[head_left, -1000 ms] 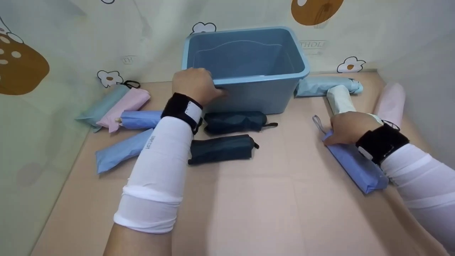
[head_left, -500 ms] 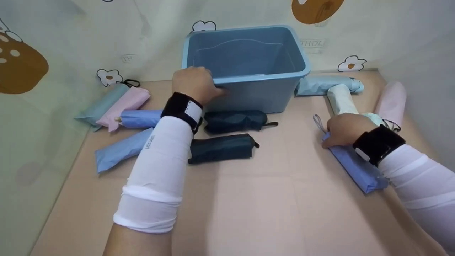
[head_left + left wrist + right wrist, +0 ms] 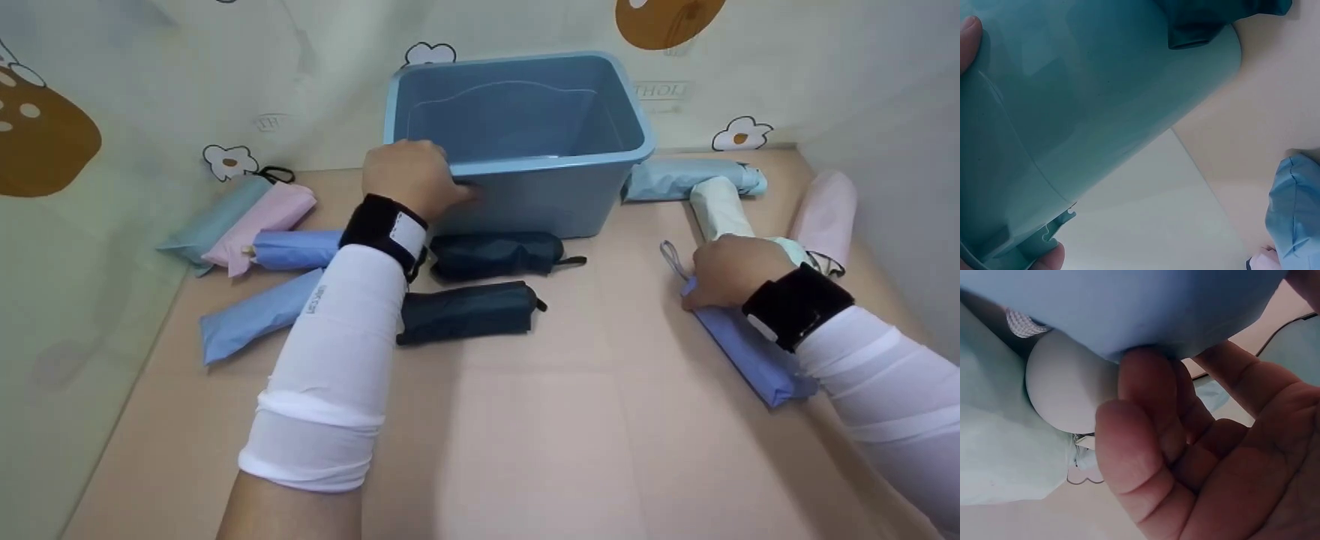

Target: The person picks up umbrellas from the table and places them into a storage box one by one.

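My left hand (image 3: 412, 178) grips the near left corner of the rim of a blue plastic bin (image 3: 540, 196). In the left wrist view the thumb lies on the wall of the bin (image 3: 1084, 95), with a fingertip at its rim below. At the right, my right hand (image 3: 739, 271) holds the strap end of a periwinkle-blue folded umbrella (image 3: 750, 356), which lies slantwise on the table. The right wrist view has curled fingers against the blue umbrella (image 3: 1145, 309). Just beyond that hand lies a pale green folded umbrella (image 3: 718, 206), partly hidden.
Two dark folded umbrellas (image 3: 469, 311) lie before the bin. Several blue, pink and green umbrellas (image 3: 259, 319) are at the left, some partly behind my left arm. A light blue umbrella (image 3: 667, 180) and a pink one (image 3: 825, 214) lie at the back right, near the wall covering.
My right hand has shifted very slightly left, still at the periwinkle-blue umbrella, which has hardly moved. The left hand and the bin have stayed in place.
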Demonstrator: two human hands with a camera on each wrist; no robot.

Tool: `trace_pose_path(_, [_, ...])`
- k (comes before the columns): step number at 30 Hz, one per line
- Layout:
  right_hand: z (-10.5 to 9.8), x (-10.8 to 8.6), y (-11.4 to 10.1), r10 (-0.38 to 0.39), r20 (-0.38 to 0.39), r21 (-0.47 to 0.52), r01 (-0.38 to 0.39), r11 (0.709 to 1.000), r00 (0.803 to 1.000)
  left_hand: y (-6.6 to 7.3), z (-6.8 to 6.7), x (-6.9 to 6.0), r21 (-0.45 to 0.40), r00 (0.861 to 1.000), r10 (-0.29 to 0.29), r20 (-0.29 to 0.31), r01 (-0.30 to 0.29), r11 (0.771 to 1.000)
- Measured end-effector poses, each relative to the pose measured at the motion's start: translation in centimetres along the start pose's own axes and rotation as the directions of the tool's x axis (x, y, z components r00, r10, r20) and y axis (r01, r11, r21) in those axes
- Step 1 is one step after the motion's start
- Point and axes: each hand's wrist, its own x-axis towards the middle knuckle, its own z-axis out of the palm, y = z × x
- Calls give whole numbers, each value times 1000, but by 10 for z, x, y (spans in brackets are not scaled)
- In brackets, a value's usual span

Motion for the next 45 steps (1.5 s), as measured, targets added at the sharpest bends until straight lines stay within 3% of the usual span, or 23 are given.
trace_pose_path(26, [7,3,-4,-39,-66,-8,39,999,997,-1,2,-2,-5,999,0,-43,0,1000])
trace_pose_path(45, [6,4,-5,23,-65,29,-21,999,998,1,3,-3,2,1000,2,-31,-2,1000])
